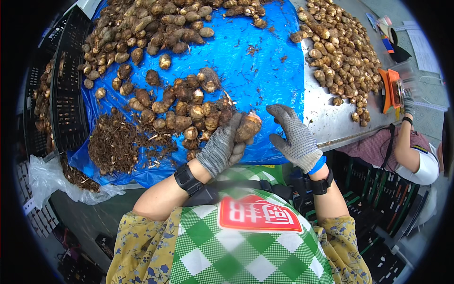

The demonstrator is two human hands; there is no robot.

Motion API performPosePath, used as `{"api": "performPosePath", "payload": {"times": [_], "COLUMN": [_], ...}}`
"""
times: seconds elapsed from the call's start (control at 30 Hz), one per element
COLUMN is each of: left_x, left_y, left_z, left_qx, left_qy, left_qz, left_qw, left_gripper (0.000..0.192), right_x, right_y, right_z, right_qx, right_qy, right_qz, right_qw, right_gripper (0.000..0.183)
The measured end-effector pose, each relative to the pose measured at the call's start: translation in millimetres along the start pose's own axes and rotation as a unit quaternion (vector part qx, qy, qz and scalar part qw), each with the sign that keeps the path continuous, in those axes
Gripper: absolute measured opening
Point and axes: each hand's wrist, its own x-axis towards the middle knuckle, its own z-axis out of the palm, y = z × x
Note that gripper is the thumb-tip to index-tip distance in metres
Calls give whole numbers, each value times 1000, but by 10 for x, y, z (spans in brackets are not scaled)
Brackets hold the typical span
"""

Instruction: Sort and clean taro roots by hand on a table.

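A brown taro corm (248,128) with a pale pinkish top is gripped in my gloved left hand (223,143), over the near edge of the blue plastic sheet (244,85). To its right, my right hand (292,136), in a dotted work glove, is raised with thumb and fingers apart and nothing between them. Just beyond my left hand lies a cluster of root-covered taro corms (191,113). Left of that cluster, a heap of torn-off fibrous roots (113,143) spreads on the sheet.
A big taro pile (152,25) covers the sheet's far left; cleaner corms (340,53) fill the metal table (321,119) at right. Black crates (69,85) stand at left, a plastic bag (46,181) below. A co-worker (408,152) is beside an orange scale (390,88).
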Motion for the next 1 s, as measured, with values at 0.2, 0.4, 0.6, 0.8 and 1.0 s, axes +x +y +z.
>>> {"api": "performPosePath", "payload": {"times": [0.2, 0.4, 0.6, 0.8, 1.0], "left_x": [-54, -90, -119, -146, -161], "left_y": [-26, -51, -64, -64, -41], "left_z": [50, 80, 105, 114, 124], "left_qx": [27, 33, 66, 128, 266], "left_qy": [-6, 21, 11, -34, -37], "left_qz": [28, 16, 19, 15, 207], "left_qw": [999, 999, 998, 991, 941], "left_gripper": [58, 61, 61, 69, 63], "right_x": [-93, -109, -126, -174, -212], "right_y": [-126, -164, -198, -208, -138], "right_z": [89, 16, -55, 139, 127], "right_qx": [211, 258, -29, 254, 396], "right_qy": [62, 144, 80, -9, -19], "right_qz": [-82, 102, -64, -96, 73], "right_qw": [972, 950, 994, 962, 915], "right_gripper": [43, 7, 41, 60, 53]}}
